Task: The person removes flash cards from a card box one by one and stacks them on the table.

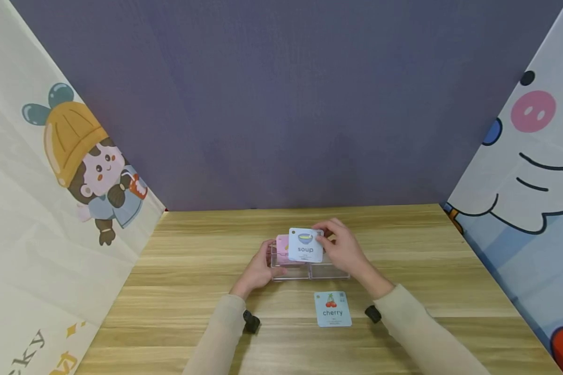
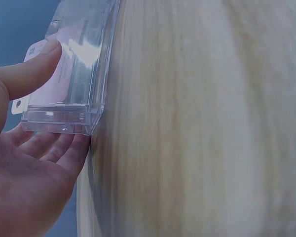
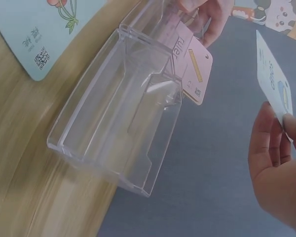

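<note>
Your soup card [image 1: 306, 246] is in your right hand [image 1: 343, 251], which pinches its right edge with the thumb on the printed face, clear of the box [image 1: 330, 272]. Held that way, the word and drawing are left mostly uncovered and turned toward you. Your left hand [image 1: 257, 270] grips the box's left end, thumb on the front wall and fingers round the end, probably to keep so light a thing from sliding. The pink card [image 1: 282, 244] stands in the left compartment, its top above the rim, so it can be seen from both sides of the box. The cherry card [image 1: 333, 310] lies flat and face up on the table [image 1: 192, 291], in front of the box and apart from it, where you can read it upright.

Lettering: "soup" under a bowl, "cherry" under two cherries, and what looks like "ruler" beside a yellow ruler on the pink one. The cherry card also carries Chinese characters and a QR code; the smallest print is illegible. On the left backdrop [image 1: 9, 208], letters end in "cky".
</note>
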The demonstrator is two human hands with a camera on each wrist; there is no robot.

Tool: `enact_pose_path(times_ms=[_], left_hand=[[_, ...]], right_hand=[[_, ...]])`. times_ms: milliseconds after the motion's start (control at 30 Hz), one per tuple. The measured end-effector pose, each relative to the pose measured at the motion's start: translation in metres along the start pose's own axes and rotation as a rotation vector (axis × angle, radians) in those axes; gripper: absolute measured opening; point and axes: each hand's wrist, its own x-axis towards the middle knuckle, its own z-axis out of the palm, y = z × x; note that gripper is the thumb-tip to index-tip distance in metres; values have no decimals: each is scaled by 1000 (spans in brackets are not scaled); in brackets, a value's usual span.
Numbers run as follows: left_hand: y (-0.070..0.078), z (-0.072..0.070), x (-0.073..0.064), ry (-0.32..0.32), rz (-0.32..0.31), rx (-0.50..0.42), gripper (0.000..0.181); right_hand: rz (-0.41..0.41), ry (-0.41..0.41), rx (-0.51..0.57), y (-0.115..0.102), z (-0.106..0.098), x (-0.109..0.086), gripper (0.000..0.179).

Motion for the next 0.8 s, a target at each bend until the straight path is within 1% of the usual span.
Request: enact_pose_path(times_ms=[167,333,433,567,800], left_hand=[[0,-1,0,-9,-7,1,89],[0,-2,0,-12,2,-10,89],[0,-2,0,-12,4,-18,90],[-1,-3,1,-19,-9,-12,94],[1,-5,0,-41,-28,2,95]], right_hand=[[-14,3,2,-2,-4,-4,22],[-21,-5,-4,-4,-9,-7,23],[-9,-8,1,-5,-11,-9,22],[9,-9,-1,-5,-13,-11,23],[12,-3,-17,-3,-17,-15,22]])
